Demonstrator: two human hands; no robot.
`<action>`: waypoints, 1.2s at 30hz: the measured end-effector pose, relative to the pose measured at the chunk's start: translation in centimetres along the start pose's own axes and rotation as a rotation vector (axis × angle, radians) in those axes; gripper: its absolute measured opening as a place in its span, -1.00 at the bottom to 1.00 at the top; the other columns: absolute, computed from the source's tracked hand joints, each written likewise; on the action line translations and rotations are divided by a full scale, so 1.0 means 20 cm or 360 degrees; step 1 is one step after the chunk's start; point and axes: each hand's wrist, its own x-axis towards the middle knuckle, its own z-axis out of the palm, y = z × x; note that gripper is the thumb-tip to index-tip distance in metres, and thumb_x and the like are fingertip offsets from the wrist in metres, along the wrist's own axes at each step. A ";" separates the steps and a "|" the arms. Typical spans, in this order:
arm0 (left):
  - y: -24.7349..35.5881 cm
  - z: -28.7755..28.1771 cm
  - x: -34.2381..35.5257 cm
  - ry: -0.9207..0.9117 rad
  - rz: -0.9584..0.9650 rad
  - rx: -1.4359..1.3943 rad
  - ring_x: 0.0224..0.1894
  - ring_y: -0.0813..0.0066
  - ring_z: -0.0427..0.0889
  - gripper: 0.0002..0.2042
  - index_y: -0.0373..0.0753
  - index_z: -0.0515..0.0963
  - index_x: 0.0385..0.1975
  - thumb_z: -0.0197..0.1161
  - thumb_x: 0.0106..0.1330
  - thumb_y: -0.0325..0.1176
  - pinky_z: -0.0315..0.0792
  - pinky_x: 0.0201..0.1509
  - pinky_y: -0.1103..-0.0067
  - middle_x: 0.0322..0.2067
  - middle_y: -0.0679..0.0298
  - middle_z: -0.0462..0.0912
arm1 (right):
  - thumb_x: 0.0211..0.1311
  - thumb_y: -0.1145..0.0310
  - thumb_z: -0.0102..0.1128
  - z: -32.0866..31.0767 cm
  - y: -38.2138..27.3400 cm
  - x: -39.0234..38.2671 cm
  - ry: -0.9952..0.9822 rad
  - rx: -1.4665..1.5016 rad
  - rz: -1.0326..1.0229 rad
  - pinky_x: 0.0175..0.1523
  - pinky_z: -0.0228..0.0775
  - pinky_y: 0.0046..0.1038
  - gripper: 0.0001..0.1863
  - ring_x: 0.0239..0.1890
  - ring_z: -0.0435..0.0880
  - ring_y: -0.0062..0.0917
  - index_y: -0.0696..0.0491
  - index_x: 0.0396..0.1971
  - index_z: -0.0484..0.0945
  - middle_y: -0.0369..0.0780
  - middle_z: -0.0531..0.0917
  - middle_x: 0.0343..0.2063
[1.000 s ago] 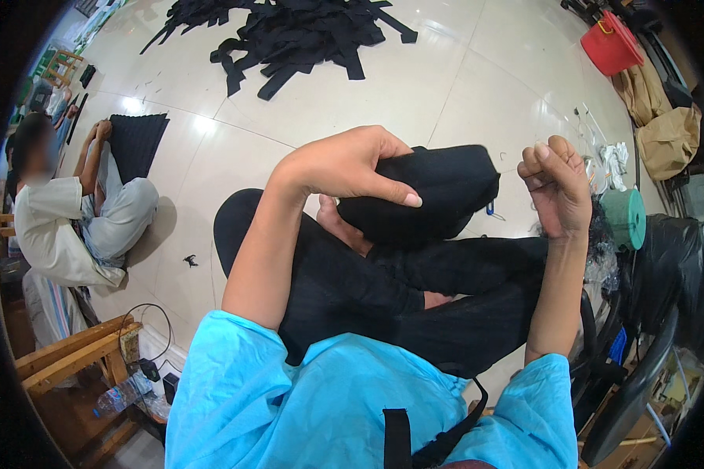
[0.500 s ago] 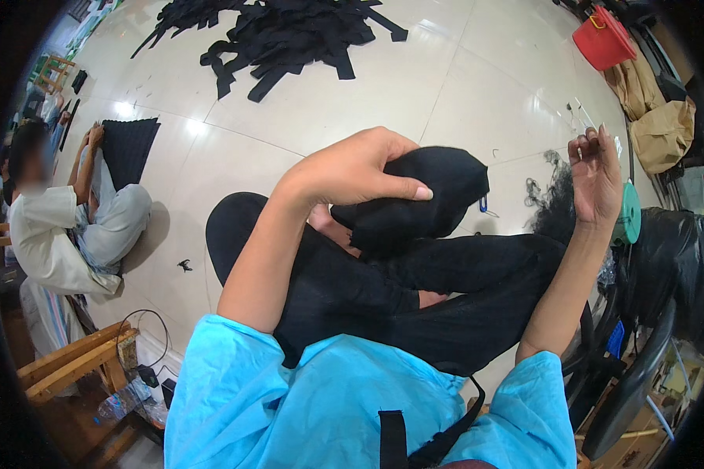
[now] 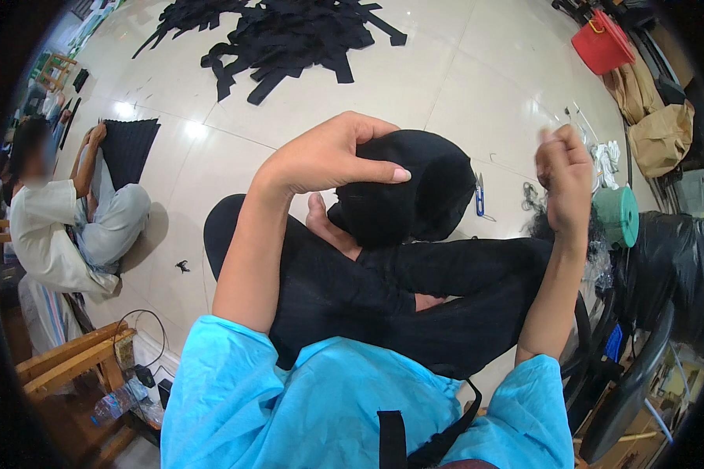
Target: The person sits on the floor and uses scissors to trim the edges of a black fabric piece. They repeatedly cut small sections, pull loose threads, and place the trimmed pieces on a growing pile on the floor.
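Black cloth (image 3: pixel 418 191) is at twelve o'clock of the crossed legs (image 3: pixel 446 267), grasped by the fingers (image 3: pixel 385 170) of the left hand (image 3: pixel 336 155). At its three o'clock the right hand (image 3: pixel 569 181) is raised, fingers (image 3: pixel 575 144) curled; whether they hold anything, I cannot tell. Blue-handled snips (image 3: pixel 480 198) lie on the floor (image 3: pixel 516 199) between cloth and hand.
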 end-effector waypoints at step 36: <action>-0.04 -0.15 -0.06 0.0374 -0.0240 -0.0021 -0.43 0.56 0.66 -0.63 -0.40 0.76 -0.29 0.63 0.12 -0.18 0.47 -0.32 0.65 -0.46 0.26 0.75 | 0.44 0.31 0.31 -0.49 0.03 0.03 0.0243 0.0649 0.0458 -0.54 -0.13 -0.62 -0.61 -0.63 0.06 -0.79 -0.16 -0.52 0.27 -0.54 0.14 -0.62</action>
